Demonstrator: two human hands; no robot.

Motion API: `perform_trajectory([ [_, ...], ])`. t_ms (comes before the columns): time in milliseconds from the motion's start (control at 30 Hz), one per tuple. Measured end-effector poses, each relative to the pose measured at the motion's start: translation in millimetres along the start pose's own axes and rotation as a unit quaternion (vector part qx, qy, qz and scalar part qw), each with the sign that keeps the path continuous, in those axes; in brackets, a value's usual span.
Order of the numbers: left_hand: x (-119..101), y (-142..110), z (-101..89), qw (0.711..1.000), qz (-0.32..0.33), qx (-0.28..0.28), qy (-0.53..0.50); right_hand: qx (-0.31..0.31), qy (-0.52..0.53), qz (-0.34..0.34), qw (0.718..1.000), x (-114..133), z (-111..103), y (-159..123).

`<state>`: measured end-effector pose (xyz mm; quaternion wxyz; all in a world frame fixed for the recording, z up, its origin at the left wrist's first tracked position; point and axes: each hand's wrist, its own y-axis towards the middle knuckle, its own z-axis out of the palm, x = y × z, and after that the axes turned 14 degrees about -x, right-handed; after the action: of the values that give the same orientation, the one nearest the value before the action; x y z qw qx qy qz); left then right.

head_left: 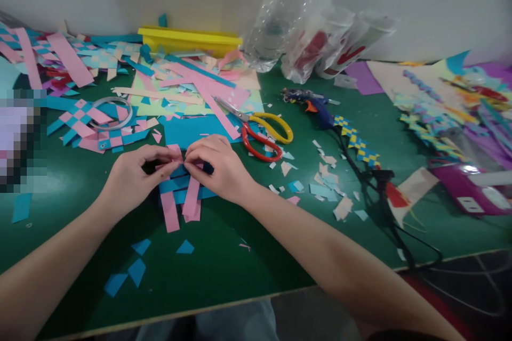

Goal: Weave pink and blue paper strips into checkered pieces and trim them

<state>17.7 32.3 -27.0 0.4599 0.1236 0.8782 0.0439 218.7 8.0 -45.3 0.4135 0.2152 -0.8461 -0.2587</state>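
Pink paper strips point(170, 213) and blue paper strips point(172, 185) cross each other in a small weave on the green table. My left hand point(140, 170) pinches a pink strip at the upper part of the weave. Close beside it, my right hand point(220, 165) has thumb and fingertips pressed together at the same weave, on a pink strip as far as I can see. The fingertips of both hands nearly touch and cover part of the crossing. Just behind the hands lies a flat blue paper sheet point(184, 130).
Scissors point(266, 136) with red and yellow handles lie behind my right hand. A glue gun point(318, 112) with its cord lies to the right. Also around are a tape roll point(130, 112), paper scraps point(328, 176), a yellow tray point(188, 40) and bagged cups point(308, 37).
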Motion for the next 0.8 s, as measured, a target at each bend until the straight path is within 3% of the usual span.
perform_trajectory([
  [200,1.2,0.2,0.6,1.000,0.011,-0.002,-0.004,-0.004,-0.002,-0.007,1.000,0.2,0.4,-0.3],
  [467,-4.7,-1.5,0.3,0.998,-0.033,0.011,-0.043,0.000,-0.002,-0.006,1.000,1.2,0.8,0.1],
  [800,-7.3,-3.2,-0.4,0.998,-0.044,0.010,-0.053,-0.027,-0.006,-0.032,0.999,0.5,2.2,-0.7],
])
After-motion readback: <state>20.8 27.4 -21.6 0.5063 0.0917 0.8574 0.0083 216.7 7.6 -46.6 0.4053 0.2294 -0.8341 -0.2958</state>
